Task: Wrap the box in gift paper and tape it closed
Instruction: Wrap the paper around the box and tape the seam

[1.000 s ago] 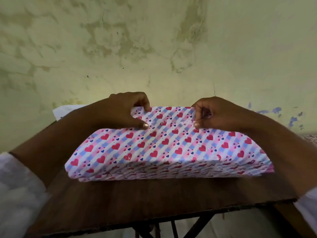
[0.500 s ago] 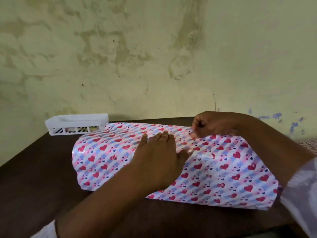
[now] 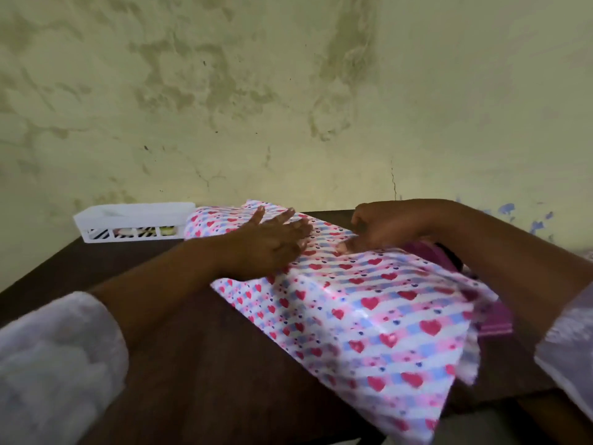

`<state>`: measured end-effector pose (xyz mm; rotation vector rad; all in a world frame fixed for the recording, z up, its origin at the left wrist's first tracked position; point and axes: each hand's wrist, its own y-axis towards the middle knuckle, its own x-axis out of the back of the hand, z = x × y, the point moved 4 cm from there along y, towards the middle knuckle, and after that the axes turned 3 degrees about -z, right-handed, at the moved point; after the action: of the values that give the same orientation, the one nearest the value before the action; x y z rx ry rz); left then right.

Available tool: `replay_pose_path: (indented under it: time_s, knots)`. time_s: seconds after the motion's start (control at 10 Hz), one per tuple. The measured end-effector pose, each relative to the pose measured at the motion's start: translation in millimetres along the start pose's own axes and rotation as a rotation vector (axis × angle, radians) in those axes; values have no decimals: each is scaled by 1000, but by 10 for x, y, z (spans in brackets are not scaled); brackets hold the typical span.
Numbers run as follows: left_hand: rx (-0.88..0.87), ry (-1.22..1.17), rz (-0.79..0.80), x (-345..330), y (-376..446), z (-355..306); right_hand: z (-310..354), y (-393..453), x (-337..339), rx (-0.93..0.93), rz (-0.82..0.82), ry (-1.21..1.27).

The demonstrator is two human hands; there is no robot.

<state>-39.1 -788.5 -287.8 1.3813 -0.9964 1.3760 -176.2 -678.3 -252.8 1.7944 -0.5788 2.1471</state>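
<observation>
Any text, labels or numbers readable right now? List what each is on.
None readable.
Gift paper: hearts and stripes only, no words.
White basket: no label visible; its contents are too small and blurred to read.
Purple box: only a blurred edge shows, no print legible.

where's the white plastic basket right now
In the head view, the white plastic basket sits at the table's far left against the wall, just left of the heart-patterned gift paper.

Home: stained plaster wall (image 3: 288, 91), wooden table (image 3: 199, 364)
</observation>
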Motion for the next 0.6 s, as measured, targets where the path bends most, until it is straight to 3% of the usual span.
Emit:
replay_pose_path:
  time_s: [0.1,0.2,0.3,0.4,0.5,0.6]
  knots:
    - [14,103,31,47,48,101,69,-97,-54,-59,1,47]
    - [192,349,32,177,42,80,190,-230,-95,-117,71,69]
    - [193,346,147,169,44,-208,304,-288,-172,-119,146,182]
    - [315,176,159,28,65,-319,395,-390,-211,-60,75,187]
    - [329,77,143,-61,56,-151,352,-671,-275,81,58,542]
    - [193,2,64,-54,8,-53,165,-917,-410,103,-23,831]
